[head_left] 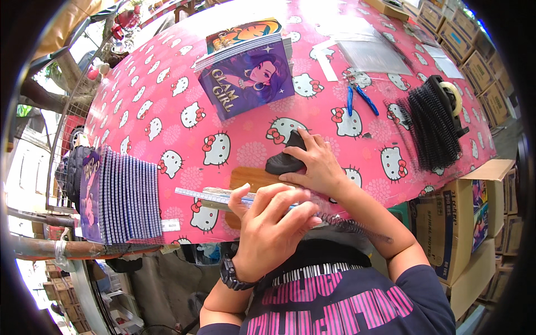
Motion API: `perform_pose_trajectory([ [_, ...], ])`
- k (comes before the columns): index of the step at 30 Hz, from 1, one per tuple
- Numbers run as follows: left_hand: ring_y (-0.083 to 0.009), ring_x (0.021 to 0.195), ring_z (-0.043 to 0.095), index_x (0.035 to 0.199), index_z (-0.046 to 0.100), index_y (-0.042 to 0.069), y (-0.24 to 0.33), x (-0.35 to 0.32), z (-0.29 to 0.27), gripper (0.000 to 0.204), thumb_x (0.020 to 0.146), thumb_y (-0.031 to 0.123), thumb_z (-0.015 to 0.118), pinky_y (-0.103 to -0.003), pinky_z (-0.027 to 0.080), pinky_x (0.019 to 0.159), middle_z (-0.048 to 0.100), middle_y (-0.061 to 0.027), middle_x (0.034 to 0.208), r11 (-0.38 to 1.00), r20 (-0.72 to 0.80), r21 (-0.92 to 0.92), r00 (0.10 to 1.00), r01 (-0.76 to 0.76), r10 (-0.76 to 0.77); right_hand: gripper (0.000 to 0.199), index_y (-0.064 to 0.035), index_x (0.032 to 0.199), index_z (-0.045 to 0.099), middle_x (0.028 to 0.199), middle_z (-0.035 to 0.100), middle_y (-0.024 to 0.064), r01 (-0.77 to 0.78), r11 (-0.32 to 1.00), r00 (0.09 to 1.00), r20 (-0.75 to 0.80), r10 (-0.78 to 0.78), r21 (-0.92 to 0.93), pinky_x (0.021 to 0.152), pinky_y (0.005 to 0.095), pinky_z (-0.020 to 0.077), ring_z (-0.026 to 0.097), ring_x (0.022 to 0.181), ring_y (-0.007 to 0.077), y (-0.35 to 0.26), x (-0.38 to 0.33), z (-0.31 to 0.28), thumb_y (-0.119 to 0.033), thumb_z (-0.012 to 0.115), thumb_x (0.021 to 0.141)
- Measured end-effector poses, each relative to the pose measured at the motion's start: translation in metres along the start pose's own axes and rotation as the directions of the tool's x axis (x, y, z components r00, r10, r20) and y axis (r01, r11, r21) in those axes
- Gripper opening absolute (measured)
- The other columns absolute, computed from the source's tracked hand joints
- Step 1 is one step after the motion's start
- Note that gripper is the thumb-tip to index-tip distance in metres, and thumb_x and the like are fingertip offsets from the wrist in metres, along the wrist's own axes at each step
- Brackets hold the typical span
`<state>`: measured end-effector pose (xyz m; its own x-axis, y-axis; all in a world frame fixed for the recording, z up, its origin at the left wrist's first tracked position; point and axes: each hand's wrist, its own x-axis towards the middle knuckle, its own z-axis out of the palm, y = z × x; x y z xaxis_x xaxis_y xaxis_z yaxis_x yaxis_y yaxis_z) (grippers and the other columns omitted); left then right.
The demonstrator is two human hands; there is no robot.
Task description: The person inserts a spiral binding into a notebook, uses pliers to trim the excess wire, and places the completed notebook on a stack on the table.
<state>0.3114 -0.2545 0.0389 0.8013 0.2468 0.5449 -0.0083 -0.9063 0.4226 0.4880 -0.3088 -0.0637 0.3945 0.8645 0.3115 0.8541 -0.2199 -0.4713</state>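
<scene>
My left hand (273,220), with a black watch at its wrist, is closed around a notebook (188,194) seen edge-on, near the table's front edge. A dark spiral coil (365,228) sticks out to the right from the notebook's edge, toward my right forearm. My right hand (314,162) grips a black wedge-shaped block (286,159) that rests on the table, its fingers over the right side. Beneath and between the hands lies a wooden board (250,177), partly hidden by the notebook and my left hand.
A purple-covered notebook stack (251,75) stands at the back, another notebook stack (128,195) at the left edge. Blue-handled pliers (362,100), clear plastic sleeves (371,56) and a bundle of black coils (432,125) lie to the right. An open cardboard box (446,229) stands beside the table.
</scene>
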Motion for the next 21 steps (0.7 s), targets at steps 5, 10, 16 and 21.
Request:
perform_pose_trajectory([
  [5, -0.0158, 0.093, 0.059, 0.090, 0.068, 0.019, -0.003, -0.002, -0.006, 0.016, 0.083, 0.034, 0.068, -0.044, 0.020, 0.102, 0.064, 0.0061, 0.091, 1.000, 0.053, -0.019, 0.998, 0.025, -0.024, 0.047, -0.0140, 0.116, 0.066, 0.135, 0.047, 0.0258, -0.116, 0.925, 0.991, 0.104, 0.083, 0.362, 0.103, 0.0460, 0.0367, 0.045, 0.124, 0.0386, -0.008, -0.001, -0.022, -0.038, 0.075, 0.076],
  [10, -0.0179, 0.093, 0.059, 0.101, 0.068, 0.018, -0.007, -0.001, -0.012, 0.031, 0.079, 0.039, 0.070, -0.044, 0.016, 0.108, 0.065, 0.0051, 0.090, 0.999, 0.032, 0.025, 0.999, 0.024, -0.025, 0.041, -0.0032, 0.114, 0.066, 0.127, 0.057, 0.0178, -0.233, 0.468, 0.972, 0.206, 0.108, 0.853, 0.101, 0.0395, 0.0369, 0.056, 0.112, 0.0294, -0.001, -0.016, -0.064, -0.033, 0.066, 0.086],
  [16, -0.0132, 0.084, 0.059, 0.121, 0.060, 0.015, -0.025, -0.010, -0.016, 0.064, 0.062, 0.022, 0.083, -0.049, 0.014, 0.107, 0.062, 0.0071, 0.081, 0.992, -0.039, -0.049, 0.992, 0.116, -0.118, 0.041, -0.0012, 0.098, 0.072, 0.117, 0.062, 0.0201, -0.064, 0.689, 0.963, 0.226, -0.147, 0.722, 0.094, 0.0371, 0.0422, 0.058, 0.107, 0.0290, -0.025, -0.014, -0.105, -0.037, 0.068, 0.078],
  [21, -0.0129, 0.083, 0.060, 0.121, 0.060, 0.015, -0.021, -0.007, -0.020, 0.065, 0.060, 0.017, 0.082, -0.049, 0.014, 0.108, 0.062, 0.0068, 0.079, 0.976, -0.062, -0.139, 0.982, 0.167, -0.177, 0.041, -0.0044, 0.098, 0.072, 0.113, 0.064, 0.0209, -0.023, 0.400, 0.925, 0.171, -0.339, 0.916, 0.095, 0.0407, 0.0412, 0.058, 0.109, 0.0313, -0.037, -0.012, -0.116, -0.040, 0.069, 0.077],
])
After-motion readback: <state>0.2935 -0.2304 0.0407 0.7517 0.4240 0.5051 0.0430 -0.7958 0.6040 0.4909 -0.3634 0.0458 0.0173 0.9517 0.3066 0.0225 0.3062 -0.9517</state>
